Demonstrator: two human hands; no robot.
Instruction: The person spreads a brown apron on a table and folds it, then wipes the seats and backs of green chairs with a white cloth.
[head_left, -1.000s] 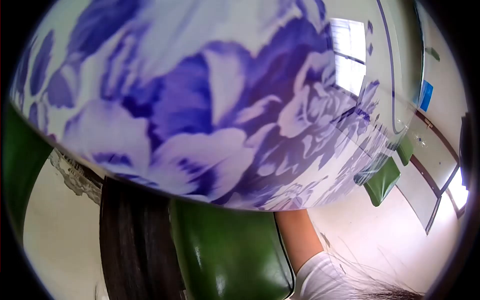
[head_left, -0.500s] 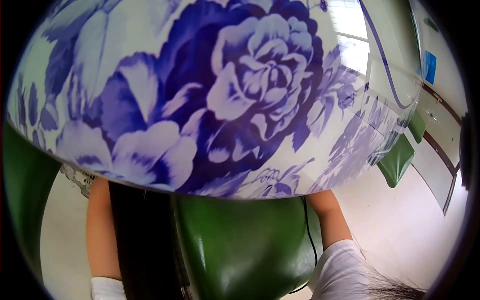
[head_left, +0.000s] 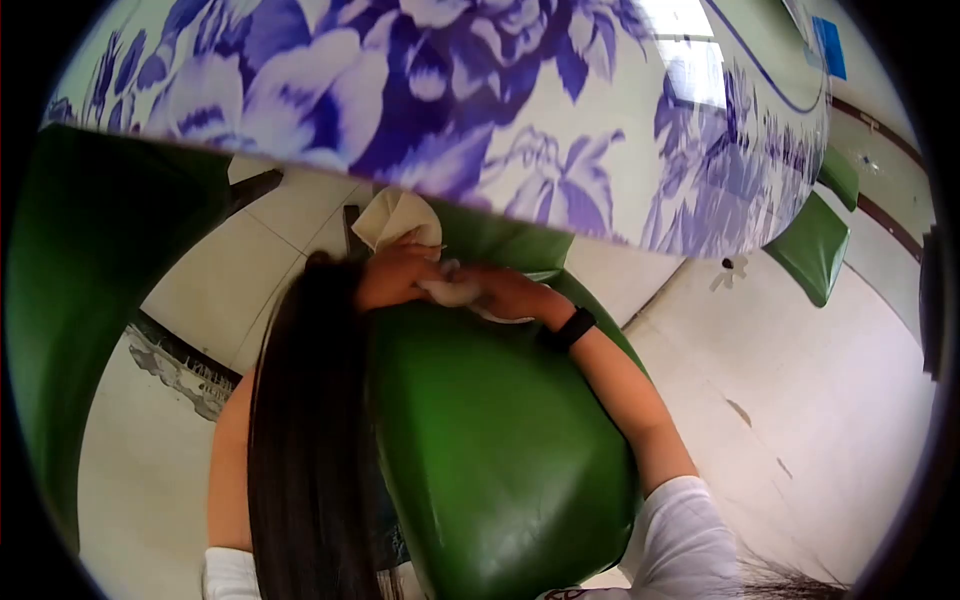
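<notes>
Both hands meet over the far edge of a green padded seat [head_left: 490,430], below the table edge. My left hand [head_left: 395,274] has its fingers closed on a pale, bunched cloth [head_left: 452,288]. Closed round the other side of this cloth is my right hand [head_left: 510,294], with a black band [head_left: 570,330] on its wrist. A cream-coloured piece [head_left: 400,218] rises just beyond my left hand; whether it belongs to the same cloth I cannot tell. Long dark hair [head_left: 310,430] hangs over my left forearm.
The glossy table [head_left: 600,150] with purple-blue flowers spans the top of the view. A dark green seat [head_left: 120,210] is at the left, and another green seat [head_left: 815,250] stands at the right. Pale floor [head_left: 740,400] shows beside them.
The view has shifted, so the table edge sits higher. Both hands, hidden under the table before, now show with the cloth between them.
</notes>
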